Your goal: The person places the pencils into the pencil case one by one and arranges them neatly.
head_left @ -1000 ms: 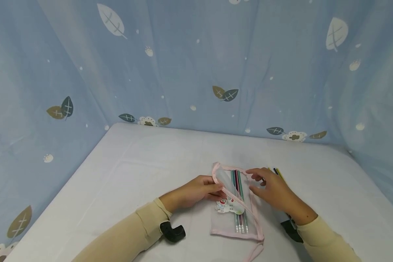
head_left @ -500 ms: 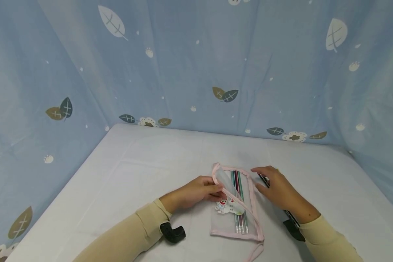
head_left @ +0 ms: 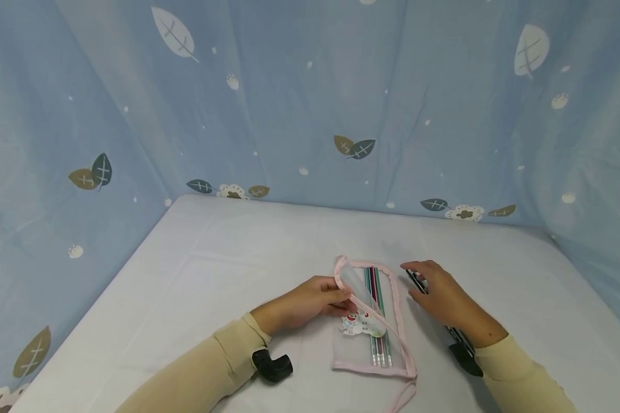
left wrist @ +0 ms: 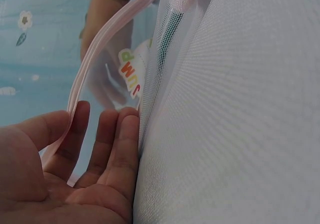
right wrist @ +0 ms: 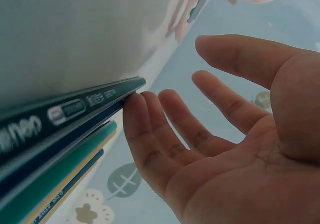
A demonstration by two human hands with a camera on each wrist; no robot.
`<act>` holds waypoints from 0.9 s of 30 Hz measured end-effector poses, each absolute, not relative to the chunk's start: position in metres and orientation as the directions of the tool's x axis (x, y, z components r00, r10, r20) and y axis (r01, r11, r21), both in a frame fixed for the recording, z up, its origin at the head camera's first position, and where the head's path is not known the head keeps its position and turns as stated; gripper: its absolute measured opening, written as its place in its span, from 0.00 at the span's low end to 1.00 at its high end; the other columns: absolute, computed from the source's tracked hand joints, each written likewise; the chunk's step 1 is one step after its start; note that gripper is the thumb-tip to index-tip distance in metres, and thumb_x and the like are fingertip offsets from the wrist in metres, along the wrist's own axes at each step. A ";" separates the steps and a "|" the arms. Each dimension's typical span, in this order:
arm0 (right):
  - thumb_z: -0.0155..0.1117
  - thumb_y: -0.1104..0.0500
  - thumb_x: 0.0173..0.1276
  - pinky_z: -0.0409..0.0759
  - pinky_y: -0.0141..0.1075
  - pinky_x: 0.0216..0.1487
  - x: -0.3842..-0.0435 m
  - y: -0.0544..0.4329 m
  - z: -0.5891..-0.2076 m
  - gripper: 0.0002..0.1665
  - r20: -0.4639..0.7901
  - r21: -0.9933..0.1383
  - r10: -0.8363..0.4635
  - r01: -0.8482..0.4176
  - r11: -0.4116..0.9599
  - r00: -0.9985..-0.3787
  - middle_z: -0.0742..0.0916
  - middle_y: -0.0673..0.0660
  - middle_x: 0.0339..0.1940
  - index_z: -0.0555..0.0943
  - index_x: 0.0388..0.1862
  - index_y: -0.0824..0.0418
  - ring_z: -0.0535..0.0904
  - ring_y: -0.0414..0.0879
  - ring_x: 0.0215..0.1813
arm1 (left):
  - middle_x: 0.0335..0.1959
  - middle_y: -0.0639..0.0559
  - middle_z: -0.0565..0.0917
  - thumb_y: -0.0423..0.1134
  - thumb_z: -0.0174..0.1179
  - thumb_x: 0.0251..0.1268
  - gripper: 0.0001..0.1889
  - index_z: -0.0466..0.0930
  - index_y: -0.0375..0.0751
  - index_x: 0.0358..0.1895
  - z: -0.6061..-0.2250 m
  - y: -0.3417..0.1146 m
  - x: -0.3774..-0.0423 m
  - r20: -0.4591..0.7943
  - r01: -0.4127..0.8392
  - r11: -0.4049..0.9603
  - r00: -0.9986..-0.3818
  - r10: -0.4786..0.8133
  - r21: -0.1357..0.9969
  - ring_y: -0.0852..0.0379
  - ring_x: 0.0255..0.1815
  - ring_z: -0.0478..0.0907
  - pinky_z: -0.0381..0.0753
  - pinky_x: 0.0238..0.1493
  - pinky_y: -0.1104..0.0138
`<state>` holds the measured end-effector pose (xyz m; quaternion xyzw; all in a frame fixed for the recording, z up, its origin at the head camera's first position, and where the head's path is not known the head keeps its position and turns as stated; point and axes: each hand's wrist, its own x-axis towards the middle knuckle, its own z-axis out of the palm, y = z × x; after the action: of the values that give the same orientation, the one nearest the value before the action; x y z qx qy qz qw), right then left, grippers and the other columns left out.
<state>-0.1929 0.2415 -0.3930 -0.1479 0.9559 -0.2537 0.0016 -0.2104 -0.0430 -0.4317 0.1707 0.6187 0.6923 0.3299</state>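
A clear and mesh pencil case [head_left: 352,353] with pink trim lies on the white table, its upper flap lifted. My left hand [head_left: 310,301] pinches the pink edge of that flap between thumb and index finger. Several pencils [head_left: 374,287] lie lengthwise inside the case. To its right, my right hand [head_left: 446,298] hovers over several dark pencils [head_left: 417,281], partly hiding them. In the right wrist view, the fingers of this hand [right wrist: 220,149] are spread and relaxed. Its lower fingertips are at the ends of green and blue pencils [right wrist: 75,109]; contact is unclear.
A pink wrist loop [head_left: 404,396] trails from the near right corner of the case. Black wrist-worn devices [head_left: 272,366] sit at both cuffs. Blue leaf-print curtains [head_left: 310,115] stand behind and beside the white table [head_left: 248,246].
My right hand has moved right, away from the case's right edge and over the loose pencils. The left hand stays on the flap edge.
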 end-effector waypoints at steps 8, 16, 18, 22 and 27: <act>0.67 0.70 0.63 0.78 0.31 0.29 -0.194 0.245 -0.396 0.31 0.034 -0.500 -0.278 -0.257 0.827 -0.960 0.80 0.68 0.54 0.74 0.66 0.66 0.78 0.49 0.43 | 0.48 0.30 0.85 0.34 0.52 0.77 0.16 0.75 0.20 0.54 -0.431 -0.043 -0.210 -0.176 -0.243 -0.004 -0.714 0.677 0.970 0.54 0.49 0.85 0.84 0.62 0.59; 0.67 0.72 0.62 0.76 0.29 0.29 -0.196 0.248 -0.399 0.33 -0.001 -0.466 -0.302 -0.267 0.844 -0.953 0.79 0.65 0.47 0.72 0.68 0.67 0.73 0.45 0.36 | 0.48 0.28 0.84 0.34 0.52 0.77 0.16 0.75 0.20 0.53 -0.431 -0.043 -0.210 -0.167 -0.235 -0.010 -0.719 0.675 0.972 0.53 0.48 0.85 0.84 0.62 0.58; 0.66 0.73 0.62 0.76 0.29 0.28 -0.196 0.249 -0.399 0.35 -0.016 -0.454 -0.318 -0.276 0.847 -0.948 0.79 0.65 0.47 0.71 0.69 0.67 0.73 0.44 0.35 | 0.48 0.28 0.84 0.34 0.52 0.77 0.16 0.75 0.20 0.54 -0.431 -0.043 -0.210 -0.169 -0.236 -0.008 -0.718 0.676 0.972 0.53 0.49 0.85 0.84 0.62 0.58; 0.65 0.74 0.62 0.75 0.29 0.28 -0.194 0.249 -0.398 0.36 -0.030 -0.437 -0.329 -0.283 0.854 -0.944 0.78 0.67 0.49 0.70 0.70 0.66 0.72 0.43 0.34 | 0.48 0.29 0.84 0.34 0.53 0.77 0.16 0.75 0.20 0.53 -0.430 -0.043 -0.211 -0.168 -0.234 -0.008 -0.722 0.671 0.972 0.52 0.49 0.85 0.84 0.61 0.58; 0.64 0.75 0.60 0.76 0.30 0.29 -0.193 0.247 -0.397 0.36 -0.033 -0.426 -0.316 -0.273 0.863 -0.948 0.79 0.67 0.49 0.71 0.69 0.64 0.72 0.44 0.33 | 0.47 0.31 0.85 0.34 0.53 0.77 0.15 0.76 0.21 0.52 -0.430 -0.042 -0.211 -0.167 -0.237 -0.015 -0.726 0.667 0.971 0.52 0.48 0.85 0.84 0.61 0.58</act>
<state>-0.1935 0.2469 -0.3968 -0.1527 0.9637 -0.2130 0.0510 -0.2105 -0.0423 -0.4298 0.1728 0.6210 0.6910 0.3271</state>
